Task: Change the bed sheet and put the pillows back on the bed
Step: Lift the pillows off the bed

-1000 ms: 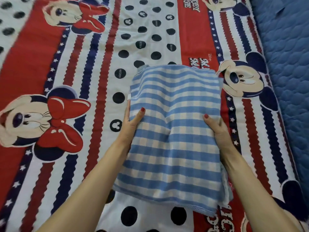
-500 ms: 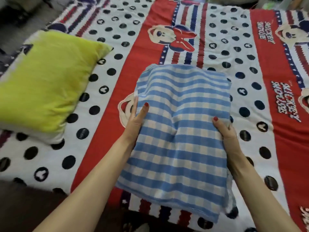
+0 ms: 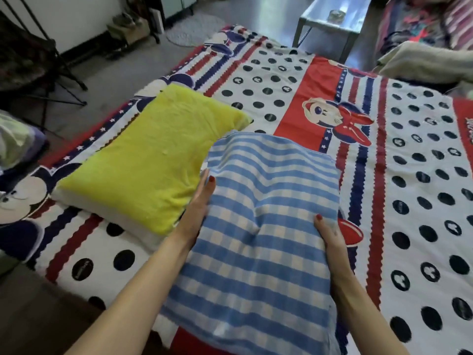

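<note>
I hold a blue and white checked pillow [image 3: 263, 226] above the bed, one hand on each long side. My left hand [image 3: 198, 208] grips its left edge with the thumb on top, and my right hand [image 3: 330, 239] grips its right edge the same way. The fingers of both hands are hidden under the pillow. A yellow pillow [image 3: 143, 162] lies on the bed just left of the checked one, its right side partly covered by it. The bed wears a red, white and blue cartoon-mouse sheet [image 3: 409, 175] with black dots.
A metal table [image 3: 330, 21] stands beyond the far edge of the bed. A folded cream blanket [image 3: 425, 62] lies at the back right. Dark stand legs [image 3: 58, 70] and floor lie to the left; a bundle of cloth [image 3: 15, 142] sits at the left edge.
My view has swung left and I have carried the checked pillow with it, from the bed's right part to beside the yellow pillow. My grip on both edges is unchanged.
</note>
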